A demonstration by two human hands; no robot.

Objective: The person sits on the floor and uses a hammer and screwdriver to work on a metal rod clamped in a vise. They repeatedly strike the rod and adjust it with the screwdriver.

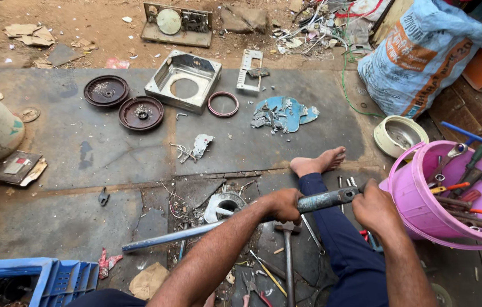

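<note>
Head view looks down on a person sitting on a dark floor mat (81, 170), both hands on a long grey metal pipe (195, 230) that lies slantwise across their lap, its thin end well out from the pink bucket (417, 210) and its thicker end close to it. Left hand (283, 206) wraps the pipe near where it thickens, fingers curled tight round it, seemingly to steady it; right hand (375, 207) closes on the thick end (332, 198) just beside the bucket, fingers folded over it, though whether they twist or merely hold cannot be told. A bare foot (318, 162) stretches out beyond the pipe, probably bracing the body. Under the pipe, away from the bucket, a hammer (287, 250) lies within easy reach. The bucket holds pliers and screwdrivers, handles up for grabbing. Farther from the bucket lie a square metal housing (184, 79), two dark round discs (124, 102) and a blue crate (30, 278)
</note>
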